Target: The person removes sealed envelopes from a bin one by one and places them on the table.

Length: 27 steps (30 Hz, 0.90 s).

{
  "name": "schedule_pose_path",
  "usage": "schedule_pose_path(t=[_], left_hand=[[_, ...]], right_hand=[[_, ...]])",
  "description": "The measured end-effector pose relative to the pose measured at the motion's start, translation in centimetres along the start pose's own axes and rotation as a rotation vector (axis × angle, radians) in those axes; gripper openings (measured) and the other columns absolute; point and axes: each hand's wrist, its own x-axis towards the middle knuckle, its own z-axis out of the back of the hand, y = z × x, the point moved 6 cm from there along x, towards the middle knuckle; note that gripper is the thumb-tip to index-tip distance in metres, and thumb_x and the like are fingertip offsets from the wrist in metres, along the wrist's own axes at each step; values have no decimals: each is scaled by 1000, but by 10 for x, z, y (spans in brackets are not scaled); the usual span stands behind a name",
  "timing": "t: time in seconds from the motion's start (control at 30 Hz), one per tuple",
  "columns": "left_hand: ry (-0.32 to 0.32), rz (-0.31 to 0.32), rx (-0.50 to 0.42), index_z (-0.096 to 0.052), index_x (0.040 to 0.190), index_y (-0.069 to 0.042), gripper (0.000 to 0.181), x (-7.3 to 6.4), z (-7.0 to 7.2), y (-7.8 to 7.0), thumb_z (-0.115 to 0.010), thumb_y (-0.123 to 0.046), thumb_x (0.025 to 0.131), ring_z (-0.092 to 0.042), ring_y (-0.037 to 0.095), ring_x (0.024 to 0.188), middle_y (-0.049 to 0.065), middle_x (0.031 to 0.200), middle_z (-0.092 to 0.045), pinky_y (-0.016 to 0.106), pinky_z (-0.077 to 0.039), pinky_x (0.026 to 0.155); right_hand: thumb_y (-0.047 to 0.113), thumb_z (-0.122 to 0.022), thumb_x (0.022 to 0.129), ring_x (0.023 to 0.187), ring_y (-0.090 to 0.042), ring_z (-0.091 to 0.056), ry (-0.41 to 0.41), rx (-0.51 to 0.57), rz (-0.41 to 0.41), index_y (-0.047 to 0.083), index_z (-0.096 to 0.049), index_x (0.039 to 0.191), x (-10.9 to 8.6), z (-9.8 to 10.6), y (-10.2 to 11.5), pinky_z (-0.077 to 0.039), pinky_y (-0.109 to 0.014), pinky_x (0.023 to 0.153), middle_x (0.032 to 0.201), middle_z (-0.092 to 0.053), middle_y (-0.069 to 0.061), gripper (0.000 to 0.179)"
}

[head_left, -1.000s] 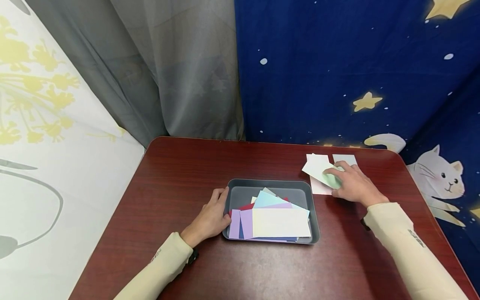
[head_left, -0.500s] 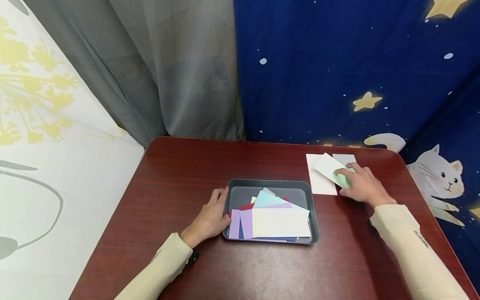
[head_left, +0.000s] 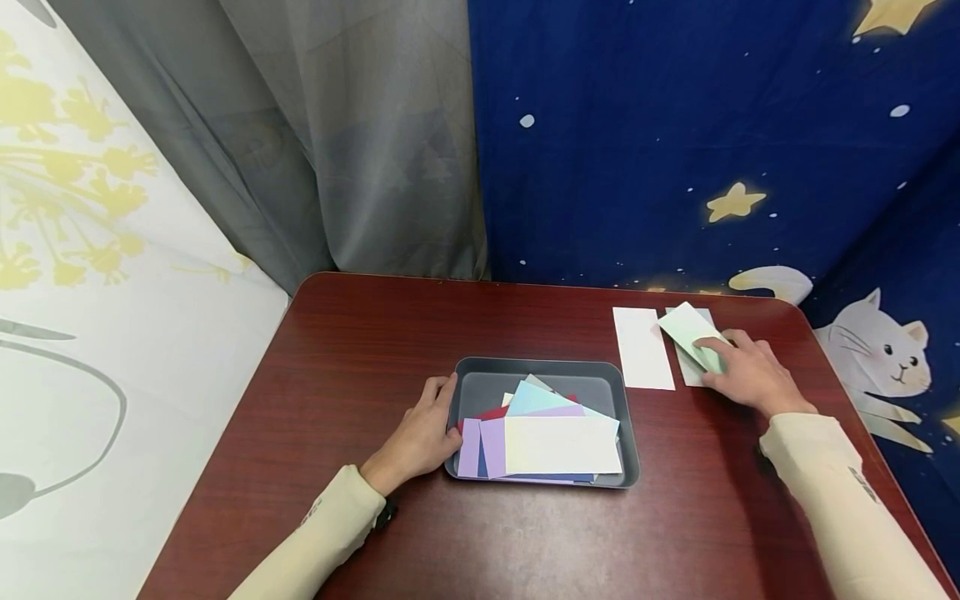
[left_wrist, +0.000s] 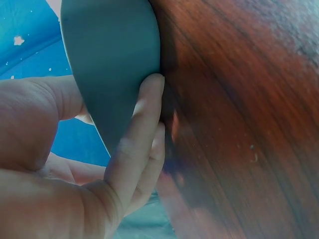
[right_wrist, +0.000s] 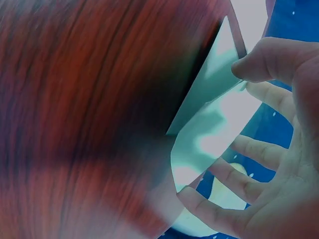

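My left hand [head_left: 422,432] grips the left wall of a dark grey tray [head_left: 483,387]. In the left wrist view, the tray wall [left_wrist: 112,55] stands between the thumb and the fingers. Inside the tray lie a cream paper card [head_left: 562,446], a light blue card [head_left: 534,398] and several purple, red and navy ones. At the table's far right, my right hand [head_left: 753,375] pinches a pale green card [head_left: 688,327], tilted above a pale grey card [head_left: 688,364] lying on the table. In the right wrist view the green card [right_wrist: 214,132] bows between thumb and fingertips.
A white card [head_left: 643,350] lies flat on the brown table [head_left: 390,333], left of the grey one. Behind the table hang a grey curtain [head_left: 397,150] and a blue starry curtain [head_left: 630,150]. A white patterned cloth [head_left: 97,400] is on the left.
My right hand has moved right with the green card, from over the white card to over the grey one. The white card is uncovered now. The left hand and tray stay put.
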Motion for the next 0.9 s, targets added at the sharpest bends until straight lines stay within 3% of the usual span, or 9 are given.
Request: schedule_pose_path(t=[0.4,0.9], left_hand=[[-2,2,-1,-30,170,5,87,0,1,-2,-72,1,94,-61,24,77,17,161,-41,38,-54,72],[7,4,3,-29,171,5,87,0,1,-1,-71,1,94,-60,23,75,17,161,-40,37,-52,70]], right_hand=[[26,-65,102,135,-72,-27,-7,9,-105,6,-48,158,-3,0,-34,-40,-90,90,163,-20,-42,62],[31,-63,106,131,-73,-29,19,42,-178,2,-46,158,-8,-2,-63,-40,-89,92,158,-22,-45,62]])
